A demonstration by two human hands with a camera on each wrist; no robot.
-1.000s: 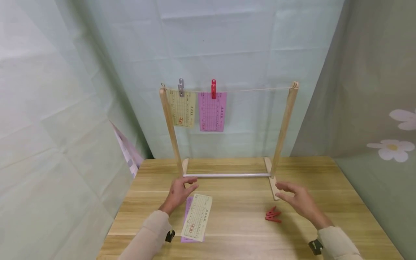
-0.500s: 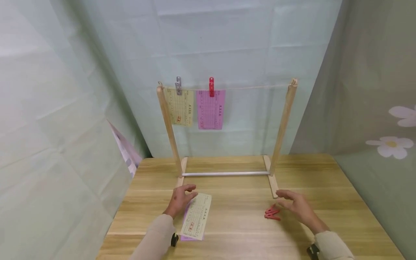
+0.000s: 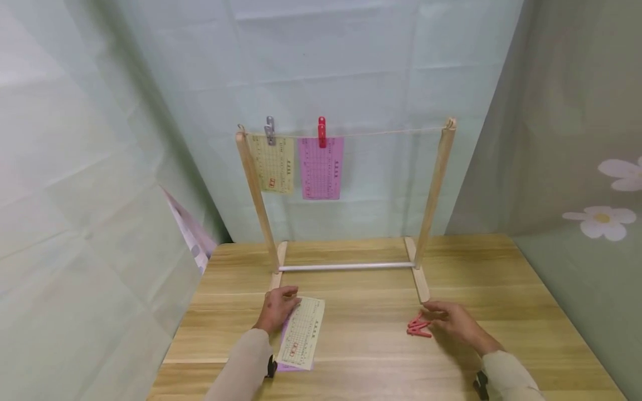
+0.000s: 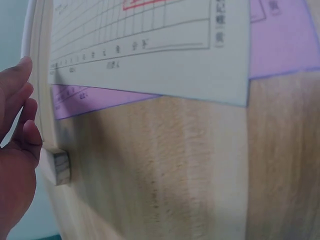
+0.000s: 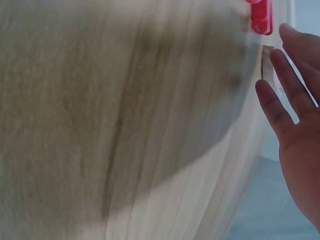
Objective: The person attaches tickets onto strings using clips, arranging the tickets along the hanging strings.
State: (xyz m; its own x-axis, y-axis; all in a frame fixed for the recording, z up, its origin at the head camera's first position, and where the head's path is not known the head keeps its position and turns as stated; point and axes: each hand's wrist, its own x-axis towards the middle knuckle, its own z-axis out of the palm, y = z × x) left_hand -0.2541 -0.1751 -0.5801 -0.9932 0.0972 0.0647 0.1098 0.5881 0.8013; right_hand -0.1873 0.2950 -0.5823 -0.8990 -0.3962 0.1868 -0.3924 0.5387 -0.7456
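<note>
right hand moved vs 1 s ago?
Yes. In the head view the right hand has dropped toward the person and left, away from the stand's right foot, so its fingertips now reach the red clothespins on the table.

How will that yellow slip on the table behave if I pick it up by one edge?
The yellow slip looks like thin printed paper, so it would probably flop and bend. It lies flat over a pink slip, so pushing it may slide it across or drag that one. It looks very light; the left hand rests at its top corner.
</note>
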